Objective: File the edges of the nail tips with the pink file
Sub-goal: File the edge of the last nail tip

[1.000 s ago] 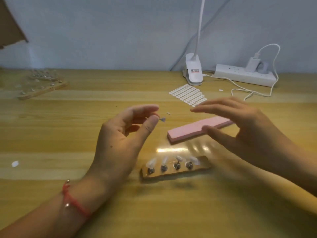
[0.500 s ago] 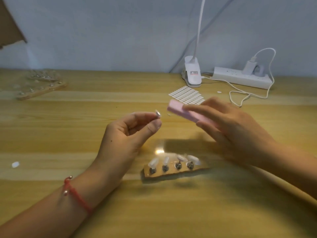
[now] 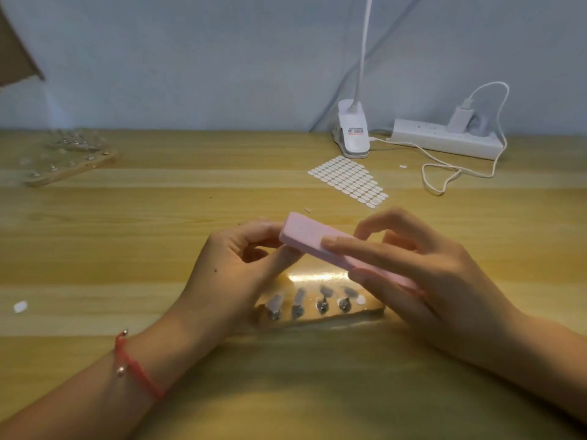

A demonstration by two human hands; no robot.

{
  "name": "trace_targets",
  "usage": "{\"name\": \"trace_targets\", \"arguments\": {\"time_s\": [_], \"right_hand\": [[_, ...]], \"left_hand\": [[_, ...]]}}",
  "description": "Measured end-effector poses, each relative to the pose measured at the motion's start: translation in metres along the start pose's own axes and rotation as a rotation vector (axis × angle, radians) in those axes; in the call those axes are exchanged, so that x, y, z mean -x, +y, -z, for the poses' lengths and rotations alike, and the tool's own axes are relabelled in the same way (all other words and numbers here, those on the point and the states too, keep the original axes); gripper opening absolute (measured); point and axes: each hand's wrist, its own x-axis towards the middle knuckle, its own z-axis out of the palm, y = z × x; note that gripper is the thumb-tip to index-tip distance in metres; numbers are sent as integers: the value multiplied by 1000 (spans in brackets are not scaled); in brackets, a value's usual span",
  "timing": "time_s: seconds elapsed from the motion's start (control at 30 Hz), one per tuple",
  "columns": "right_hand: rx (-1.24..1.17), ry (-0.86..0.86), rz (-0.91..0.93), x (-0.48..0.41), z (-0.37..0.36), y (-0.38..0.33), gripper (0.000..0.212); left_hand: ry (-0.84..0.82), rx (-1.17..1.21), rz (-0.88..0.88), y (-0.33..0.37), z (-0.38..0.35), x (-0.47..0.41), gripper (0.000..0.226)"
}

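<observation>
Your right hand (image 3: 438, 281) is gripping the pink file (image 3: 313, 238). The forefinger is lying along its top face, the thumb is pressing the near edge, and the other fingers are arching over the far side. The file is hanging in the air at a slant, with its left end higher, and is running down to the right into your palm.

Your left hand (image 3: 232, 271) is coming up against the file's left end, with the thumb and forefinger curling in close together. The file is hiding the gap between them, so you cannot tell whether they are pinching anything.

Just below both hands, a wooden holder (image 3: 371, 309) is lying on the table (image 3: 127, 236). Four nail tips (image 3: 298, 296) are standing on its pegs in a row, blurred.

A red bracelet (image 3: 136, 371) is sitting on your left wrist.

Further back:
- A sheet of small white stickers (image 3: 347, 181) is lying flat.
- Behind it a white clip lamp (image 3: 352, 134) is standing beside a power strip (image 3: 441, 141), which has a charger (image 3: 459, 119) plugged in and a cable (image 3: 444, 176) looping onto the table.
- Far left, a second wooden holder (image 3: 70, 168) is lying well apart from the work.
- A small white scrap (image 3: 20, 306) is lying near the left edge.
</observation>
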Motion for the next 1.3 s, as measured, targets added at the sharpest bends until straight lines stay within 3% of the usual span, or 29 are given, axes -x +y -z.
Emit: {"name": "trace_targets", "arguments": {"time_s": [0.23,0.5,1.0,1.13,1.3], "right_hand": [[21,29,42,6,2,1,32],[24,96,39,8,-3,3,33],[-24,115,-13,10,-6,8,33],[-40,110,-4,9,-8,6,34],[-24,108,10,8,-7,5,33]], "left_hand": [[-51,-5,-40,5,-1,2,32],[-49,78,-72,8,-1,3,20],[64,24,-41,7,0,2,23],[-50,3,-75,11,-3,5,23],[2,-4,-110,7,2,3,18]]}}
